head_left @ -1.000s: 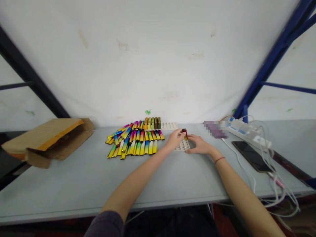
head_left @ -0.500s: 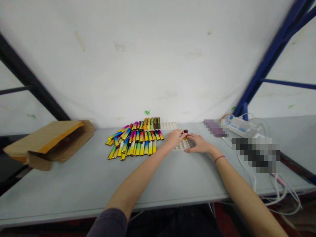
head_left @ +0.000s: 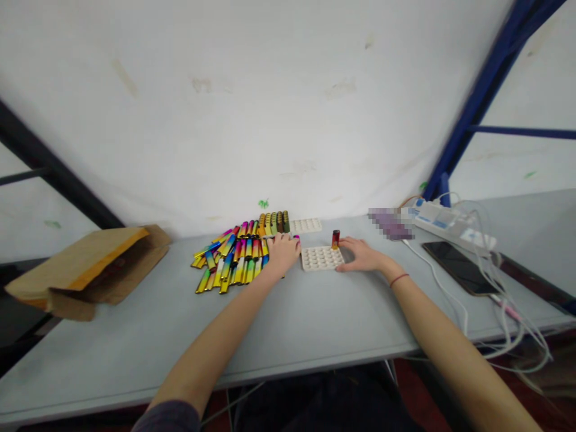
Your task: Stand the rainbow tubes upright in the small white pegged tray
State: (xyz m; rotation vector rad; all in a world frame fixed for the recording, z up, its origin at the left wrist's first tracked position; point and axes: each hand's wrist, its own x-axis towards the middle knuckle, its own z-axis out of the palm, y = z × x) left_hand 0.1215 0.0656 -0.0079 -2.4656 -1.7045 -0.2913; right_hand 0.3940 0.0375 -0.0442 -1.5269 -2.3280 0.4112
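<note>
A white tray (head_left: 320, 258) with round sockets lies on the grey table (head_left: 288, 324). One red lighter (head_left: 335, 239) stands upright at its far right corner. My right hand (head_left: 362, 255) holds the tray's right edge between thumb and fingers. My left hand (head_left: 282, 254) lies on the right end of a pile of rainbow-coloured lighters (head_left: 234, 258), fingers stretched onto them, nothing lifted.
A second white tray (head_left: 306, 225) sits by the wall behind the pile. A torn cardboard box (head_left: 85, 270) lies at the left. A power strip (head_left: 443, 221), a phone (head_left: 459, 267) and loose cables (head_left: 508, 306) crowd the right side. Blue shelf posts rise at the right.
My left hand left the red lighter standing in the tray and moved left onto the pile of lighters. The right hand stayed at the tray. The view tilted slightly.
</note>
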